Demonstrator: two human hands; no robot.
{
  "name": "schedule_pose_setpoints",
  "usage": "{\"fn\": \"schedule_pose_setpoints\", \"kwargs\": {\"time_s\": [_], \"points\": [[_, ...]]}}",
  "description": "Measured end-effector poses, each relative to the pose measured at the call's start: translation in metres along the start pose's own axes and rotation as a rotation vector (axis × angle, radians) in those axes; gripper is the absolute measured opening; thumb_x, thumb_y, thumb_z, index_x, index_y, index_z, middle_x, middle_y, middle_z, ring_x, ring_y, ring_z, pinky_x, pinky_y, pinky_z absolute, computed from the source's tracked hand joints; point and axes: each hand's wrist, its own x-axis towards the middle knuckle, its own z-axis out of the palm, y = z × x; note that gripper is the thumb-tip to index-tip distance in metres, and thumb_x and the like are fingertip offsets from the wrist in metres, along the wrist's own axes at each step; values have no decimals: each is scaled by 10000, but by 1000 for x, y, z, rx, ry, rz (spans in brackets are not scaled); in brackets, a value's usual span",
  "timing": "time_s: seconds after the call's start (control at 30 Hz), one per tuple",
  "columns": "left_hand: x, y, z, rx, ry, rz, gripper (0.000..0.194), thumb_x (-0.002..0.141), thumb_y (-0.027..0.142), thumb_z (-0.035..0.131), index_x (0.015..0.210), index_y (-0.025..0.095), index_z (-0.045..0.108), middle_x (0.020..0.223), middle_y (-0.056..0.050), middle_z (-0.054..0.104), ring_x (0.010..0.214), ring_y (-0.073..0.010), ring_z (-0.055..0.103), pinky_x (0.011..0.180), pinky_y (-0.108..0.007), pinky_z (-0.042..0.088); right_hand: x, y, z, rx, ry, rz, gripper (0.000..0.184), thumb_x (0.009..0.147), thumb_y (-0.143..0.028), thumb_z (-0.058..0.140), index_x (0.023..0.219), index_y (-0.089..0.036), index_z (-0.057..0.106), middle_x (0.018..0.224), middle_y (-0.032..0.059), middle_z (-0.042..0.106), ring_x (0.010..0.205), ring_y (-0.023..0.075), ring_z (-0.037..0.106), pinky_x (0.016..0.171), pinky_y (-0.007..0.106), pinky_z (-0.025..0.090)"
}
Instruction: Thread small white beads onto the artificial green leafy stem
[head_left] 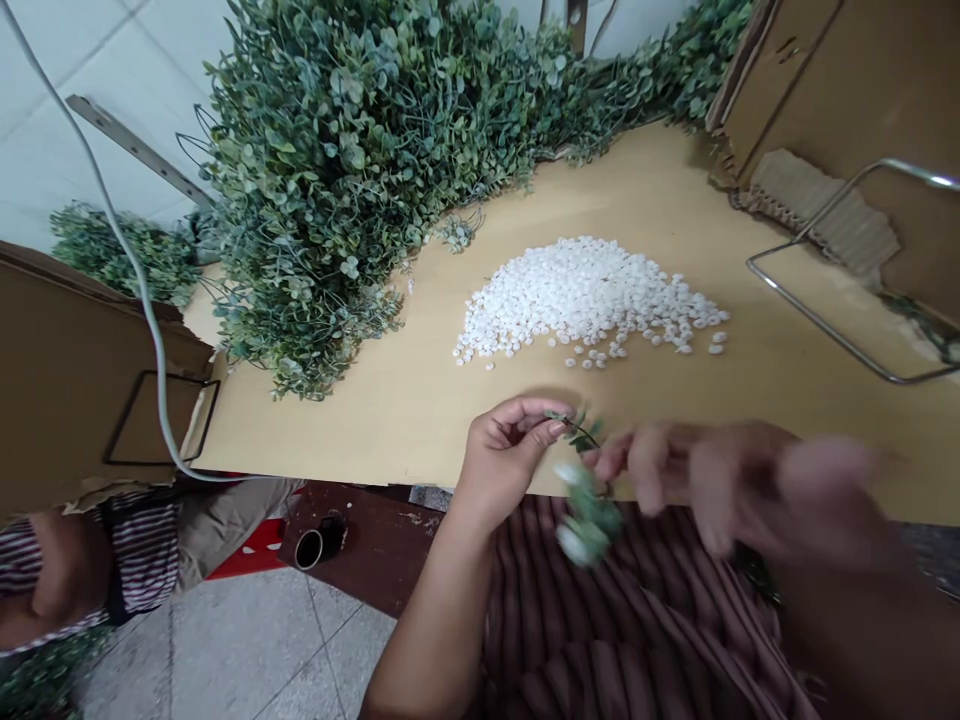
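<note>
My left hand (514,440) is closed in a pinch on the thin dark stem of an artificial leaf sprig (581,432), above the table's front edge. From the sprig hangs a blurred cluster of green leaves with white tips (589,520), over my lap. My right hand (712,480) is smeared by motion. Its foremost fingertips meet the stem just right of my left hand and look closed on it, while the other fingers are spread. Beyond both hands lies a heap of small white bead-like pieces (585,290), with several loose ones along its near side.
A large pile of artificial greenery (337,150) covers the back left of the table (420,420). Cardboard boxes stand left (75,360) and right (862,100); a metal wire frame (825,330) juts out at right. A grey cable (142,290) hangs at left. Another person's arm (67,570) shows lower left.
</note>
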Motion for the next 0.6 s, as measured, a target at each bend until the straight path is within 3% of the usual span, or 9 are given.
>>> {"fn": "schedule_pose_setpoints", "kwargs": {"time_s": [0.1, 0.17, 0.33, 0.43, 0.6], "points": [[0, -1, 2, 15, -61, 11, 89, 667, 102, 690, 729, 158, 720, 699, -9, 695, 641, -94, 612, 674, -211, 507, 15, 13, 7, -145, 493, 75, 383, 632, -507, 743, 589, -148, 615, 617, -2, 570, 623, 34, 575, 605, 109, 519], [1, -2, 2, 30, -94, 47, 130, 658, 65, 671, 724, 164, 722, 703, -3, 693, 655, -98, 616, 669, -211, 505, 21, 22, 13, -229, 592, 138, 412, 573, -487, 789, 697, -142, 599, 663, -10, 584, 598, 18, 562, 545, 78, 481], [4, -1, -2, 57, -156, 222, 154, 714, 64, 647, 738, 189, 735, 834, -25, 672, 821, -121, 631, 767, -228, 504, 21, 27, 22, -454, 417, 89, 430, 731, -484, 652, 1022, -174, 587, 987, 54, 655, 890, 84, 644, 771, 165, 556], [5, 0, -5, 99, -187, 314, 159, 747, 90, 648, 749, 212, 749, 869, -31, 619, 870, -109, 599, 792, -209, 482, 20, 26, 22, -680, 382, 30, 380, 801, -439, 565, 1081, -186, 606, 1108, 59, 635, 1033, 100, 609, 914, 199, 523], [10, 1, -16, 219, -91, 375, 129, 758, 131, 648, 752, 216, 745, 900, -42, 584, 875, -118, 567, 768, -223, 474, 20, 25, 20, -681, 355, 114, 410, 824, -523, 505, 865, -142, 652, 730, 21, 644, 647, 36, 574, 595, 101, 472]]}}
